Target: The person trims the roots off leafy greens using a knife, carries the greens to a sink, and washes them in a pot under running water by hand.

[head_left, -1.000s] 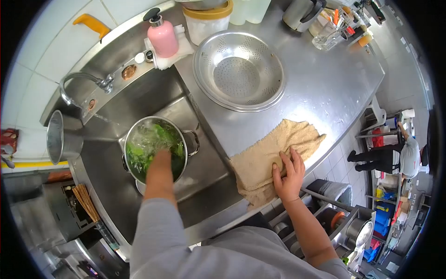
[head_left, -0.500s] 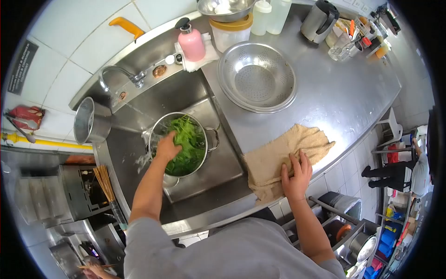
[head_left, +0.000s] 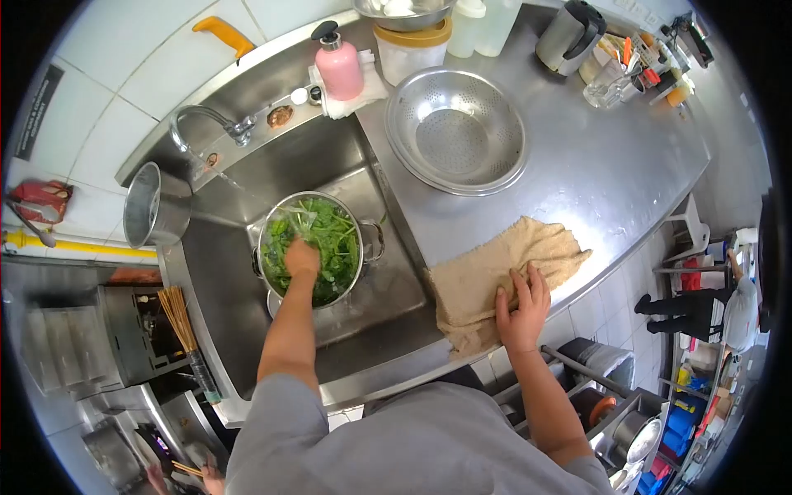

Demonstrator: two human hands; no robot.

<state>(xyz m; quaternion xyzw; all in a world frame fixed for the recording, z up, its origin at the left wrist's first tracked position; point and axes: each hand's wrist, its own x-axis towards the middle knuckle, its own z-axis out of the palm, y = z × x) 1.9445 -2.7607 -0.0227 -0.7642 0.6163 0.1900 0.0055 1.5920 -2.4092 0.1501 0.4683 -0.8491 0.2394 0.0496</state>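
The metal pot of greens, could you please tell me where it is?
In the head view, the metal pot is in the sink, left of centre, with the left hand in its greens.

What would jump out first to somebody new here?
The bright leafy greens in the two-handled pot in the sink probably win, the left hand among them. Next comes the pink pump bottle near the sink's far right corner, then the tan cloth under the right hand on the counter.
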